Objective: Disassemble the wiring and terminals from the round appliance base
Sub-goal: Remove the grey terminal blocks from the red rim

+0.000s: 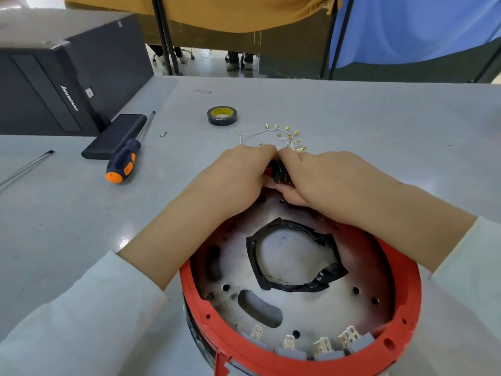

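1. At the far left edge we see a thin metal rod (25, 166) lying diagonally on the grey table (379, 126), with a black computer case (54, 85) in the upper left reading "Lenovo" down its front.
2. A flat black box (115, 139) sits beside the case, and a screwdriver (127, 156) with a dark blue and orange handle lies across it, shaft pointing to the upper right; a small screw (163, 134) lies just beside it.
3. Our left hand (238, 172) curls its fingers round a small black-and-red part (278, 172) at the far rim of the round base (298, 362).
4. The base fills the lower centre, open side up, its red rim turned toward us; a ring of black tape (298, 256) lies on its metal plate.
5. A roll of black tape (222, 115) with a yellow label, unreadable, lies above centre.
6. Loose white wires with brass terminals (282, 134) lie on the table just beyond the hands.
7. Our right hand (325, 180) pinches the same part, touching the left hand.
8. Open table spreads to the right.
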`<act>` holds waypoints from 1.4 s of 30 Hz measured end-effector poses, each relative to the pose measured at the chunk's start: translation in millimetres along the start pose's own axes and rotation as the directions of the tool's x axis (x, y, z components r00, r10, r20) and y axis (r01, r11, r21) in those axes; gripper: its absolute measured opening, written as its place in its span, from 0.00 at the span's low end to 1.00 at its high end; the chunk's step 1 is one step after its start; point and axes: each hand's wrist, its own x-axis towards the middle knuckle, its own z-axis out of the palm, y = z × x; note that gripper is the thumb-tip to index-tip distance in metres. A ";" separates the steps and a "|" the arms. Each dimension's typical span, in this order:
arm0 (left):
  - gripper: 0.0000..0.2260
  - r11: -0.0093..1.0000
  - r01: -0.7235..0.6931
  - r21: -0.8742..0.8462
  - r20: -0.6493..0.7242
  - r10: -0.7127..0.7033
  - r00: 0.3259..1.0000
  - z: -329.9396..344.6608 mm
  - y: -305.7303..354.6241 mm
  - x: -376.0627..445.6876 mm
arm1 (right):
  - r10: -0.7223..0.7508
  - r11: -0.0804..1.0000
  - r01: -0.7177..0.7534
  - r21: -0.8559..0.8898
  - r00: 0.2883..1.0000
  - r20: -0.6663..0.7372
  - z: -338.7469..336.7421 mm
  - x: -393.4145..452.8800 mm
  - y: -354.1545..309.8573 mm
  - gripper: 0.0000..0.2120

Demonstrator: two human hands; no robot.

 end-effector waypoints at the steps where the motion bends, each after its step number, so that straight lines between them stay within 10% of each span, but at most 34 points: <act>1: 0.08 1.000 0.006 -0.014 0.000 -0.006 1.000 -0.7 -0.2 -0.4 | -0.004 1.000 0.004 -0.001 1.000 0.023 0.8 3.9 -0.3 0.21; 10: 0.09 1.000 0.007 -0.009 -0.023 -0.007 1.000 1.8 -3.0 2.3 | -0.009 0.998 0.007 0.068 0.999 0.038 6.7 10.0 -0.8 0.15; 15: 0.14 0.997 0.063 -0.042 -0.039 -0.064 0.997 4.0 -5.2 2.0 | 0.286 0.830 -0.217 0.515 0.956 -0.058 3.0 4.8 14.8 0.12; 24: 0.12 0.995 0.065 -0.074 -0.004 -0.066 0.998 1.9 1.3 -1.4 | 0.384 0.804 -0.327 0.496 0.923 -0.014 5.3 6.0 17.2 0.14; 30: 0.08 0.997 0.070 -0.043 0.018 -0.069 0.997 -0.1 3.5 -2.6 | 0.616 0.163 -0.386 0.908 0.759 0.212 11.6 9.3 44.4 0.09; 42: 0.07 0.997 0.063 -0.033 0.013 -0.062 0.998 2.5 0.4 0.5 | 0.485 0.601 -0.574 0.556 0.815 0.317 57.9 20.7 78.9 0.08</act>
